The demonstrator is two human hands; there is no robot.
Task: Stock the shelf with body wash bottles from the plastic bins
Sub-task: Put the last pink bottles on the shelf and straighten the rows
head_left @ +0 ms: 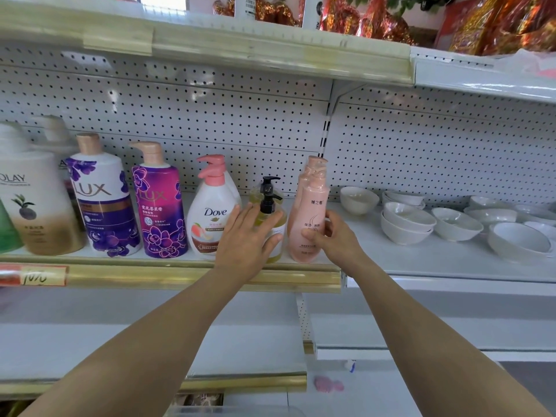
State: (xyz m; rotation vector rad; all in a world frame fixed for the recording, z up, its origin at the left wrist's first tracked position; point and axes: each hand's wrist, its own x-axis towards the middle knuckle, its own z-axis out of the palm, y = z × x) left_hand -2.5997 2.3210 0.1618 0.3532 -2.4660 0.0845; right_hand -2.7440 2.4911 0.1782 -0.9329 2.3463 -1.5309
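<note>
On the shelf (168,260) stands a row of body wash bottles: an Olay bottle (39,212), two purple Lux bottles (102,203) (161,206), a white Dove bottle (210,215), a yellow bottle with a black pump (267,203) and a tall pink bottle (311,203). My left hand (248,239) lies with straight fingers against the front of the yellow bottle. My right hand (334,236) grips the lower part of the pink bottle, which stands upright at the row's right end. More bottles stand behind the front row.
White bowls (406,224) are stacked on the neighbouring white shelf to the right. Red and gold packages (376,19) fill the upper shelf. A perforated back panel runs behind the bottles. A lower shelf with a gold edge (240,383) lies beneath my arms.
</note>
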